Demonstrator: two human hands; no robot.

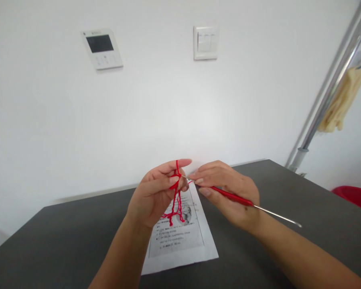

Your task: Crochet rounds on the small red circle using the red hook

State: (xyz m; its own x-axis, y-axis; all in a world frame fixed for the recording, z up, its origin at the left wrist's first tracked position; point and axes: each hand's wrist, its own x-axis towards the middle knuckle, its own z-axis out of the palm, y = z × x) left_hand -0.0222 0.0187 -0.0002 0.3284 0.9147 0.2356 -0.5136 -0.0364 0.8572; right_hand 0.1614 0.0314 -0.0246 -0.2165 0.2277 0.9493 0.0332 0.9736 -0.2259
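My left hand (156,186) pinches a small piece of red crochet work (175,181) between thumb and fingers. A strand of red yarn (177,165) runs over its raised index finger, and several red crocheted strands (177,206) dangle below. In my right hand (228,186) is a crochet hook (233,196) with a red grip and metal ends. Its left tip reaches the red work at my left fingertips; the other end sticks out past my wrist. Whether a loop sits on the tip is too small to tell.
A printed sheet (183,249) lies on the dark table (87,233) under my hands. On the white wall are an intercom panel (102,48) and a light switch (205,43). At right stand a metal pole (327,92), a hanging yellowish cloth (344,100) and a red object (353,196).
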